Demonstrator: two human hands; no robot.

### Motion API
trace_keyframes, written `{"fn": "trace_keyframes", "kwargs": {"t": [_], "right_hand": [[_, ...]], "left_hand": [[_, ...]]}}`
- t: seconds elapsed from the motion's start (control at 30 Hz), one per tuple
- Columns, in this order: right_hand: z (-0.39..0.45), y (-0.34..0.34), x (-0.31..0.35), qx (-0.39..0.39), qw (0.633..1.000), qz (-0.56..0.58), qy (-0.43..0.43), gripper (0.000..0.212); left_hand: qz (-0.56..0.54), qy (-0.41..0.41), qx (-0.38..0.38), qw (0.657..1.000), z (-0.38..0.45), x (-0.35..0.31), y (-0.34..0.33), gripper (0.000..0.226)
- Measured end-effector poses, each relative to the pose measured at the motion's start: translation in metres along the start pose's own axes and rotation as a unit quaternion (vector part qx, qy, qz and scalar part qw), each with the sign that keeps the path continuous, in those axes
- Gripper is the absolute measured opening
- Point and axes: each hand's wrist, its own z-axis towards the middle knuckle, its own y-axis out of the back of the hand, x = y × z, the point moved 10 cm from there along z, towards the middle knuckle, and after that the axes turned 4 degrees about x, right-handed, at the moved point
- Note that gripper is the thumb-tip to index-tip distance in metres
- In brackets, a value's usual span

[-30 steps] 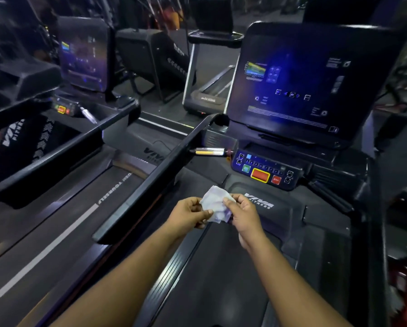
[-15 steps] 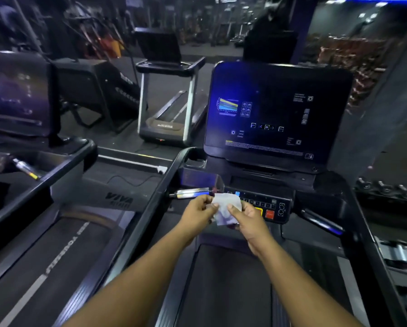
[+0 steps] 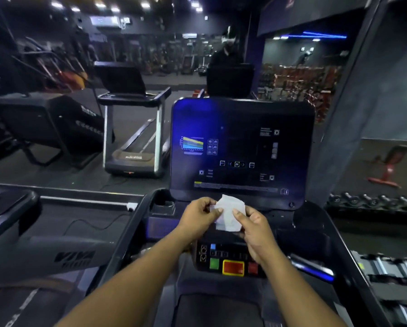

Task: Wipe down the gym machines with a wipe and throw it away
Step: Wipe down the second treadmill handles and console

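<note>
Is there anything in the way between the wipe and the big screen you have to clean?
Nothing visible. The left hand and right hand pinch the wipe just in front of the screen's lower edge, above the button panel. Only open air lies between wipe and screen.

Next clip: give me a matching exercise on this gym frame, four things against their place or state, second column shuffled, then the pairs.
Things:
1. wipe
2. touchscreen
3. green button
4. dumbbells

Place or state:
A. racked at far right
B. lit, above the hands
C. pinched by left hand and right hand
D. on the control panel, left of the big red button

Pairs: 1-C, 2-B, 3-D, 4-A
</note>
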Motion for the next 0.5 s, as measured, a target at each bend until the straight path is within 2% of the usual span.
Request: {"fn": "trace_keyframes", "kwargs": {"t": [0.13,0.27,0.4,0.5], "right_hand": [[0.064,0.034,0.033,-0.019,0.999,-0.016,0.046,0.017],[0.132,0.088,0.093,-0.108,0.981,-0.067,0.147,0.012],[0.174,0.129,0.165,-0.19,0.94,-0.145,0.244,0.018],[0.202,0.162,0.21,-0.265,0.903,-0.16,0.297,0.027]], "left_hand": [[0.059,-0.028,-0.029,0.997,0.067,-0.029,0.0,0.008],[0.141,-0.07,-0.052,0.986,0.141,-0.069,0.002,0.009],[0.295,-0.142,-0.083,0.941,0.19,-0.104,0.009,0.031],[0.378,-0.171,-0.103,0.904,0.218,-0.116,0.008,0.045]]}}
